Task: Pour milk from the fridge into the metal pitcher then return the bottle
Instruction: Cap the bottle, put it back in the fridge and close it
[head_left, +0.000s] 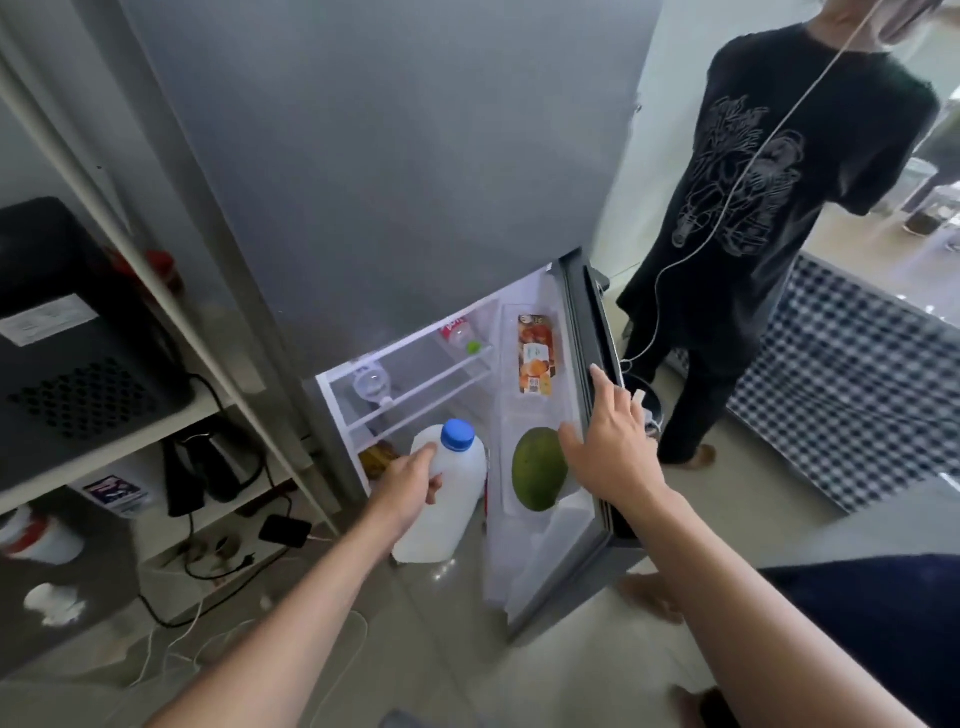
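A white plastic milk bottle (451, 499) with a blue cap hangs upright in front of the open lower fridge compartment (415, 374). My left hand (408, 480) is shut around its handle near the neck. My right hand (610, 441) rests with fingers spread on the top edge of the open fridge door (592, 332). The metal pitcher is not in view.
In the door shelves lie a green mango (537, 470) and a juice carton (536, 356). A person in a black T-shirt (753, 208) stands right behind the door. A shelf unit (171, 415) with a microwave, a kettle and cables on the floor stands at the left.
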